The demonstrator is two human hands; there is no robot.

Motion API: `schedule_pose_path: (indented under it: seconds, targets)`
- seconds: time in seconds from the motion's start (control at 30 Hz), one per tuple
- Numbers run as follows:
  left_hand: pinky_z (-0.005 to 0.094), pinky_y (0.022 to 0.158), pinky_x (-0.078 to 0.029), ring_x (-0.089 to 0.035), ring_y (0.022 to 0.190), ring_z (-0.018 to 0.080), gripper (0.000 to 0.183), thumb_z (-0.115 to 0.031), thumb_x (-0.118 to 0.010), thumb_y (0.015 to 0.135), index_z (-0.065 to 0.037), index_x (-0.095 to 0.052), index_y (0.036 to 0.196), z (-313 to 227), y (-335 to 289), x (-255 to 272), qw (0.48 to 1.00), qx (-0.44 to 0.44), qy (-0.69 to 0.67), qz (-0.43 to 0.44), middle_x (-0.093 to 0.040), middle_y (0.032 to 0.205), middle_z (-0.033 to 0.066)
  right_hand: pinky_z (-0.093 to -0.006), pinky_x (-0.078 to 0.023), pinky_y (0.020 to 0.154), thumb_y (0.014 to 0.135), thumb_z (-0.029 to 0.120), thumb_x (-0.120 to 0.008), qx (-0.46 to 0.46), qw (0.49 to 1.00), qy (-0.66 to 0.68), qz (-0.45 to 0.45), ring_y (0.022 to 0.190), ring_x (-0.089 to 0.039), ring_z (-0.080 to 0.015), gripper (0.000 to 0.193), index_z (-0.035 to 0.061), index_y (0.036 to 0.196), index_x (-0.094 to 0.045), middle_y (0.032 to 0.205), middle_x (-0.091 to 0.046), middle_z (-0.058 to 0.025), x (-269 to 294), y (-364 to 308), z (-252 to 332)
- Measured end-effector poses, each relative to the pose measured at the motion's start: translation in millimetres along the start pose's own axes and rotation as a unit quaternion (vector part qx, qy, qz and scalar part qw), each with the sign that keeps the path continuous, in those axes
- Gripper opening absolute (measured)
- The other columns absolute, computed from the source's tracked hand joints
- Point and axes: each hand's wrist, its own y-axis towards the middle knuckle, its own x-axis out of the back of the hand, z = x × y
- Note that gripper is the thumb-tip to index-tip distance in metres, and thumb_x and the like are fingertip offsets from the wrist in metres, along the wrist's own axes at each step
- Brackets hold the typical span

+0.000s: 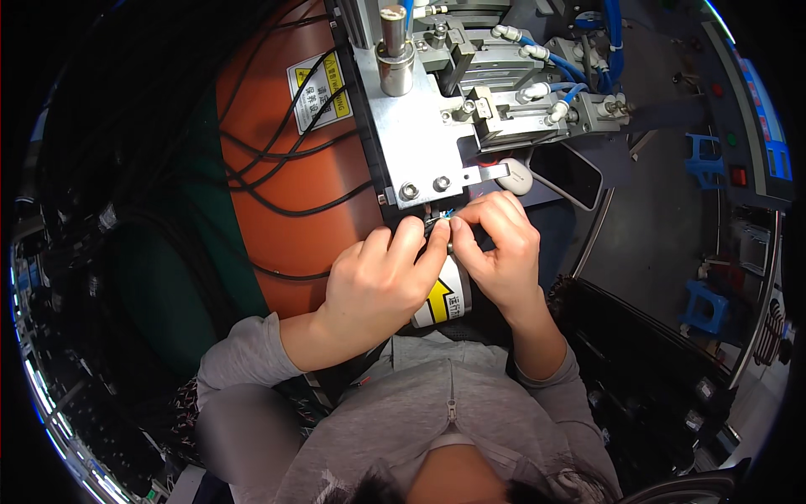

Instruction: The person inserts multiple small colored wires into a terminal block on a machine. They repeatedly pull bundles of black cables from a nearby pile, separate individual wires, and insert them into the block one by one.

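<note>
Both of my hands meet at the near end of a metal machine fixture (pixel 416 143). My left hand (pixel 378 277) is closed, its index finger and thumb pressed at a small part with thin coloured wires (pixel 447 213). From the other side my right hand (pixel 502 248) pinches at the same spot with thumb and index finger. The fingertips hide most of the part, so its exact kind does not show. Just below the fingers is a white rounded surface with a yellow and black arrow label (pixel 441 301).
Pneumatic cylinders (pixel 520 118) with blue air hoses (pixel 617 50) fill the far side. A phone (pixel 567 176) and a white rounded case (pixel 514 177) lie right of the fixture. Black cables (pixel 294 155) cross the orange surface (pixel 269 210) at left. Blue stools (pixel 705 307) stand far right.
</note>
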Motion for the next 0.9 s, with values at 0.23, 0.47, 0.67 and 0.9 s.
schedule_pose_path:
  seconds: [0.23, 0.47, 0.67, 0.9]
  targets:
    - [0.0250, 0.044, -0.038, -0.048, 0.054, 0.0102, 0.027, -0.006, -0.067, 0.072, -0.009, -0.070, 0.098, 3, 4, -2, 1.000, -0.009, -0.023, -0.018, -0.041, 0.067, 0.0004, -0.0292, -0.043, 0.061, 0.076, 0.000, -0.063, -0.139, 0.981, 0.134, -0.002, 0.068, -0.054, -0.0171, 0.005, -0.0003, 0.075, -0.058, 0.071, -0.057, -0.0070, -8, -5, -10]
    - [0.0264, 0.048, -0.041, -0.053, 0.057, 0.0131, 0.020, -0.011, -0.068, 0.069, -0.008, -0.068, 0.089, 10, 5, -9, 0.996, -0.012, -0.078, -0.039, -0.053, 0.072, 0.0001, -0.0262, -0.043, 0.062, 0.084, 0.005, -0.061, -0.220, 0.945, 0.244, 0.005, 0.067, -0.054, -0.0100, 0.008, -0.0020, 0.080, -0.058, 0.074, -0.059, -0.0055, -12, -13, -20]
    - [0.0285, 0.054, -0.044, -0.057, 0.065, 0.0136, 0.017, -0.016, -0.064, 0.074, -0.014, -0.068, 0.090, 14, -2, -1, 0.997, 0.018, -0.065, -0.027, -0.057, 0.076, -0.0019, -0.0240, -0.043, 0.065, 0.086, 0.005, -0.063, -0.178, 0.957, 0.223, -0.053, 0.070, -0.053, -0.0092, 0.009, -0.0004, 0.080, -0.058, 0.073, -0.058, -0.0027, -24, -13, -13]
    - [0.0241, 0.050, -0.041, -0.053, 0.059, 0.0112, 0.015, -0.009, -0.066, 0.073, -0.007, -0.066, 0.087, 11, -23, -1, 0.997, 0.005, 0.047, -0.054, -0.047, 0.068, -0.0004, -0.0267, -0.040, 0.070, 0.094, 0.013, -0.051, -0.084, 0.929, 0.333, -0.141, 0.076, -0.049, -0.0126, 0.017, 0.0045, 0.080, -0.053, 0.083, -0.053, -0.0015, -4, -12, 1]
